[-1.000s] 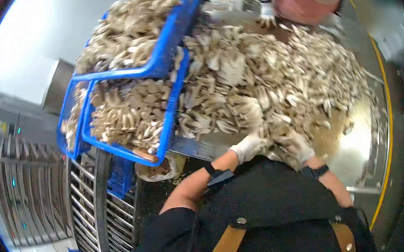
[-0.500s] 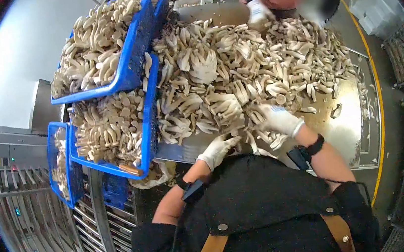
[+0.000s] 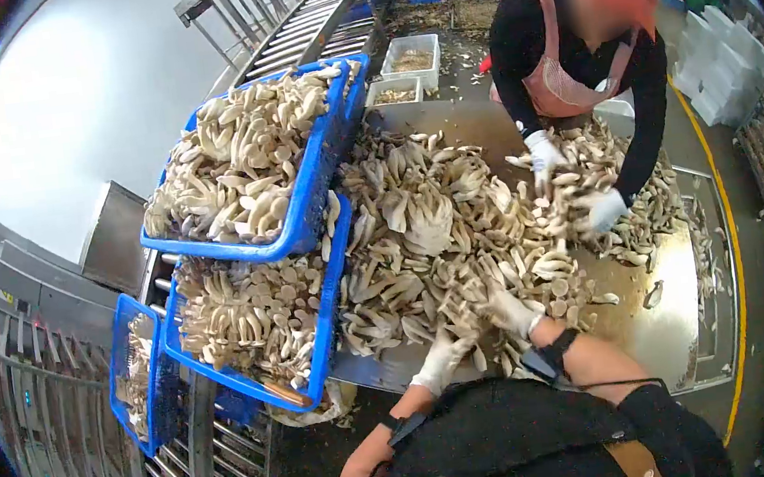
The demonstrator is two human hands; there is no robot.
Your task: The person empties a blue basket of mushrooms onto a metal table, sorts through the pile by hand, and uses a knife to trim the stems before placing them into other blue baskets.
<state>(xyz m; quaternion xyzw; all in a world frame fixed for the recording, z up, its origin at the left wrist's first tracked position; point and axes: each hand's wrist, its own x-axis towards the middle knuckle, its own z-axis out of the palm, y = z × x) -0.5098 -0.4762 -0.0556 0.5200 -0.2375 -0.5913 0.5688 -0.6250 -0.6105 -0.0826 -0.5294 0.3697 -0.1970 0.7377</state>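
A big heap of pale oyster mushrooms covers a steel table. Both my hands wear white gloves and reach into the heap's near edge. My left hand is curled around a few mushrooms by the table's front rim. My right hand lies on the mushrooms a little further in; its fingers are buried, so its grip is unclear. A black band is on each of my wrists.
Across the table a person in a pink apron sorts mushrooms with gloved hands. Blue crates full of mushrooms are stacked at the left, with another blue crate lower down. White trays and a roller conveyor stand behind. A yellow line marks the floor at right.
The view tilted up, bringing the other person fully into sight. My left hand moved from the table edge into the mushrooms, and my right hand shifted left, deeper into the heap.
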